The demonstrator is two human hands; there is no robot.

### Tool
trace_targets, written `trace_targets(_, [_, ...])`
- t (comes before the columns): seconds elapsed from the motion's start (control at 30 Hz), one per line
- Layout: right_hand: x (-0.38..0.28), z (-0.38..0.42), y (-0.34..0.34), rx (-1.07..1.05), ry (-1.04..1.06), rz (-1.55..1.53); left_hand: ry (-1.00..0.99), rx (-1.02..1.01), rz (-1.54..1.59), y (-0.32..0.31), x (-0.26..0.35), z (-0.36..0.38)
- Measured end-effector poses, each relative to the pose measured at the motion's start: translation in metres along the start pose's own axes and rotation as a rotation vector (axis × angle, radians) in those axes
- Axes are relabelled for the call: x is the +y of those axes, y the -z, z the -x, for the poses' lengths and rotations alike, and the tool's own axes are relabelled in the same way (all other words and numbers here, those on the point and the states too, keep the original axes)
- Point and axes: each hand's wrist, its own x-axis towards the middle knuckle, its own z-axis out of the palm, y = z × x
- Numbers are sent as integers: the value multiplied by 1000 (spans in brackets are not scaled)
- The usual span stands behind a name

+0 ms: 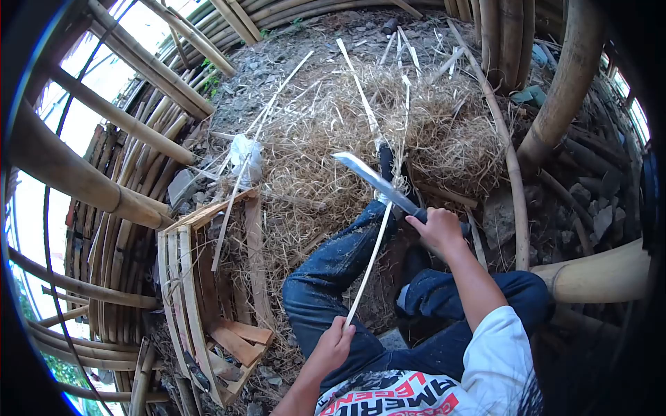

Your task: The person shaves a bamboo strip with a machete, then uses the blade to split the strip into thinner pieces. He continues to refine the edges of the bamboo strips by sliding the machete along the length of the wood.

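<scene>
Apparently for steadiness, the left hand [333, 344] grips the pale strip [368, 274] at lower centre, while the right hand [440, 229] clasps the knife [374, 179] across it, mid-frame.

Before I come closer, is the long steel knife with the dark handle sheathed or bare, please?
The knife is bare: its shiny blade shows uncovered beyond the right hand.

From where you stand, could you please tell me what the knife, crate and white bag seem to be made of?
The knife has a smooth metal blade, judging by its bright shine; its dark handle is unclear. The crate looks like raw wood, pale and unpainted. The bag is probably thin plastic, crumpled and whitish.
</scene>
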Motion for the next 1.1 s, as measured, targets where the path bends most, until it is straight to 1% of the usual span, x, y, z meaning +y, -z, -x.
trace_targets(0.03, [-6,5,-3,-5,-10,4,9,12,23,-1,-1,-1])
trace_targets(0.1, [-19,14,-9,-17,129,-11,10,19,52,-2,-2,-4])
trace_targets(0.17, [-35,22,-11,-90,237,-26,48,28,31,-1,-6,-5])
trace_targets(0.2, [-40,25,-12,-105,331,-38,49,31,37,1,-5,-4])
trace_targets(0.3, [-51,28,-8,-159,485,-2,72,62,95,8,-1,-1])
trace_targets(0.33, [-51,28,-6,-166,494,1,35,70,75,9,-1,1])
trace_targets(0.37, [-50,25,-2,-218,517,27,-2,77,55,10,-1,3])
trace_targets(0.4, [-47,22,1,-269,537,54,2,81,63,8,-1,3])
trace_targets(0.47, [-33,10,-3,-268,554,66,73,28,31,2,1,1])
trace_targets(0.5, [-25,4,-2,-266,564,71,70,25,41,0,-3,1])
trace_targets(0.57, [-8,-5,3,-250,416,86,32,3,85,-2,-16,-1])
trace_targets(0.63, [12,-9,6,-186,162,-33,16,6,107,1,-21,-2])
trace_targets(0.67, [18,-11,3,-191,167,-33,-3,12,119,3,-22,-1])
trace_targets(0.73, [21,-14,-4,-172,-142,-138,-5,0,114,1,-9,-6])
trace_targets(0.77, [17,-9,-12,-76,-139,-137,-18,-18,110,-2,-3,-9])
trace_targets(0.83, [-6,2,-4,-57,-227,-174,-43,-6,142,-8,-11,-10])
trace_targets(0.87, [-1,4,-19,-8,-165,-242,-27,-29,251,-10,-22,-12])
trace_targets(0.9, [-5,10,-20,-28,-167,-264,-8,-50,358,-8,-25,-13])
trace_targets(0.93, [-6,17,-26,-28,-116,-262,57,-102,543,-6,-26,-14])
trace_targets(0.97, [-8,23,-33,-28,-60,-260,61,-105,539,-1,-26,-14])
trace_targets(1.03, [-17,34,-42,-31,89,-253,216,-180,754,12,-20,-13])
trace_targets(1.07, [-20,37,-48,-3,184,-251,217,-216,805,18,-12,-10])
trace_targets(1.1, [-27,39,-45,-25,255,-241,211,-218,803,23,-9,-9])
